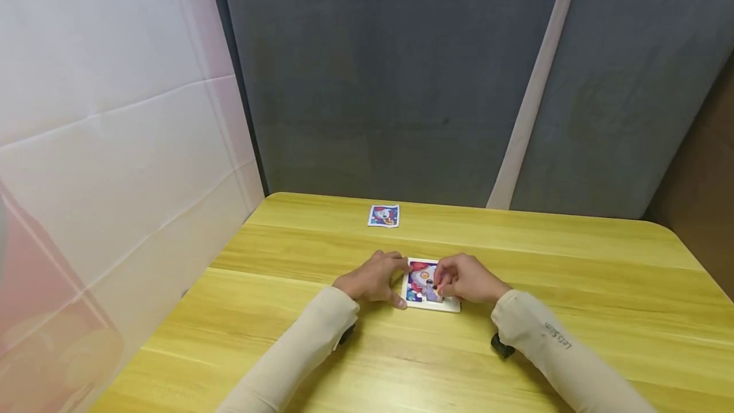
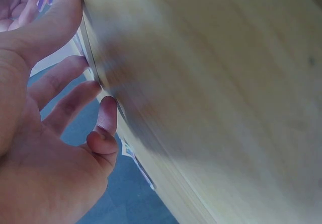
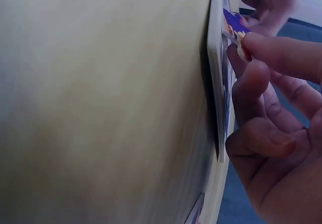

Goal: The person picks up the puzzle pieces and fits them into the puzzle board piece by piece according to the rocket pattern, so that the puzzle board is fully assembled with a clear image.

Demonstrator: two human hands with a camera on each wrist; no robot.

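Note:
A small white puzzle tray (image 1: pixel 452 304) with a colourful picture lies on the yellow wooden table (image 1: pixel 573 273), between my two hands. My left hand (image 1: pixel 375 278) rests at the tray's left edge, its fingers (image 2: pixel 75 95) touching that edge and thumb by the near corner. My right hand (image 1: pixel 464 279) is over the tray's right part and pinches a small puzzle piece (image 3: pixel 232 25) between thumb and forefinger, held against the tray (image 3: pixel 220 83). The piece (image 1: pixel 436 288) shows as a tiny orange spot in the head view.
A small picture card (image 1: pixel 383 215) lies farther back on the table. A grey padded wall (image 1: pixel 401 81) stands behind, a pale sheet (image 1: pixel 103 145) at the left. Black wrist mounts (image 1: pixel 501 346) sit under both sleeves.

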